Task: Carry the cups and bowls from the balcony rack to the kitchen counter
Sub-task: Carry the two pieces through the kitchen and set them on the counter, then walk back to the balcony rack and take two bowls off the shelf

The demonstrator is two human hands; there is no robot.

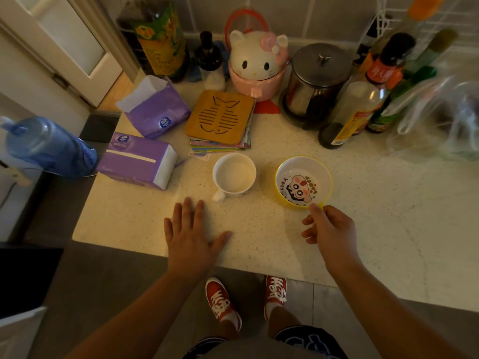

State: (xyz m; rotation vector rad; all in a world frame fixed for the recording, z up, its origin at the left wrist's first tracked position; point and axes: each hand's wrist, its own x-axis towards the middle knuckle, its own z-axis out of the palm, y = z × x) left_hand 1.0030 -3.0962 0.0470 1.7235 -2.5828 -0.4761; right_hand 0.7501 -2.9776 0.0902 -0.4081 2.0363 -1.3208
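Note:
A white mug (234, 174) stands upright on the speckled kitchen counter (259, 229), its handle pointing toward me. To its right sits a yellow bowl (303, 182) with a cartoon print inside. My right hand (328, 229) pinches the small handle at the bowl's near rim, thumb on top. Fingers straight and spread, my left hand (193, 231) hovers over or rests on the counter just short of the mug, not touching it.
Purple tissue packs (137, 161) lie left of the mug. Behind it are a wooden fish trivet (220, 116), a cat-shaped jar (258, 63), a steel canister (317, 81) and several bottles (363, 99). A plastic bag (435, 117) is far right. A blue bottle (49, 146) stands off the counter's left edge.

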